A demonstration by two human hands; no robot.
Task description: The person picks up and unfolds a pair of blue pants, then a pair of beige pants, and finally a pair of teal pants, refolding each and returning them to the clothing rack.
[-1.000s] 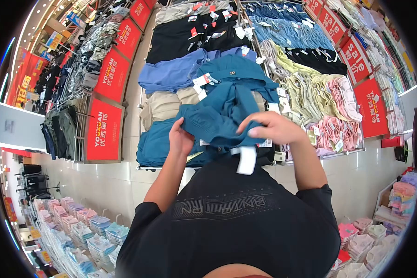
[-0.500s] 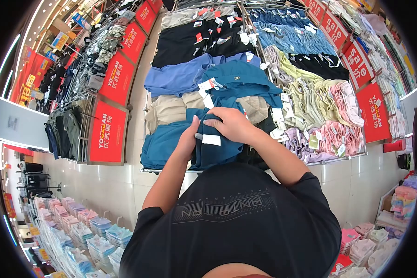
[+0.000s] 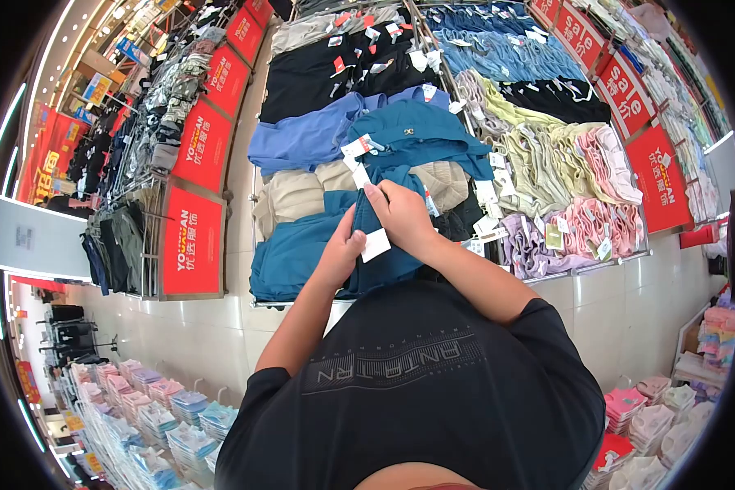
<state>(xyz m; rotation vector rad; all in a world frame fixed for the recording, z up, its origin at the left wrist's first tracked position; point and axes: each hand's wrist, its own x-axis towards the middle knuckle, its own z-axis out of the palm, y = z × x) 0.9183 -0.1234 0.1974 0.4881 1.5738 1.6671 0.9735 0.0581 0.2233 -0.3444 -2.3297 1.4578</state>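
My left hand [image 3: 343,247] pinches the left edge of a folded pair of teal pants [image 3: 369,214], thumb toward the front. Close beside it, my right hand [image 3: 403,216] is closed on the top and right side of the same cloth. A white tag [image 3: 374,244] hangs tilted between the two hands. Just beyond lies another teal garment [image 3: 425,135] with a small bow-like detail, and a red-and-white tag [image 3: 357,148] sits at its left edge. Left of my hands is a stack of teal clothing [image 3: 294,255], with folded beige clothing [image 3: 290,200] behind it.
Farther back on the display table are blue clothing [image 3: 302,137], black clothing [image 3: 302,77] and denim [image 3: 498,57]. Pastel clothing [image 3: 539,163] fills the right side. A red sign [image 3: 193,241] fronts the left rack. Stacked pastel clothes [image 3: 159,416] stand at lower left.
My right hand has turned, its fingers now pointing up and left. My left hand has dropped slightly, and the pants' edge between my hands looks narrower. The white tag has tilted.
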